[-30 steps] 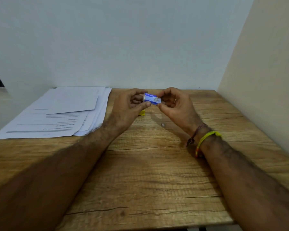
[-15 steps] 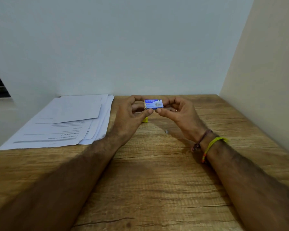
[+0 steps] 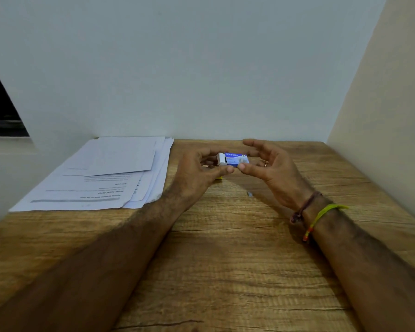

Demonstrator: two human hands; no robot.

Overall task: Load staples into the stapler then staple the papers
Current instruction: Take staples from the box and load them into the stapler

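Midway across the upper half of the frame, a small blue and white staple box [image 3: 235, 159] is pinched between both hands above the wooden table [image 3: 225, 259]. Its white inner tray shows at the left end, slid partly out of the blue sleeve, which carries white lettering on top. The left hand [image 3: 199, 171] curls around that open end, thumb under the box and fingers behind it, so it holds the box in a narrow grip. The right hand [image 3: 273, 168] touches the box's lower right edge with its thumb, while its fingers [image 3: 252, 143] are spread loosely above and behind; whether they press on the box I cannot tell. A sliver of something yellow [image 3: 219, 177] peeks out beneath the left hand, mostly hidden. A tiny grey scrap [image 3: 249, 194] lies on the wood just below the hands. To the left, a loose stack of printed papers [image 3: 101, 178] lies flat, reaching the table's far edge by the wall. Thread bands [image 3: 321, 212] circle the right wrist. Bare wood fills the lower centre and right of the frame.
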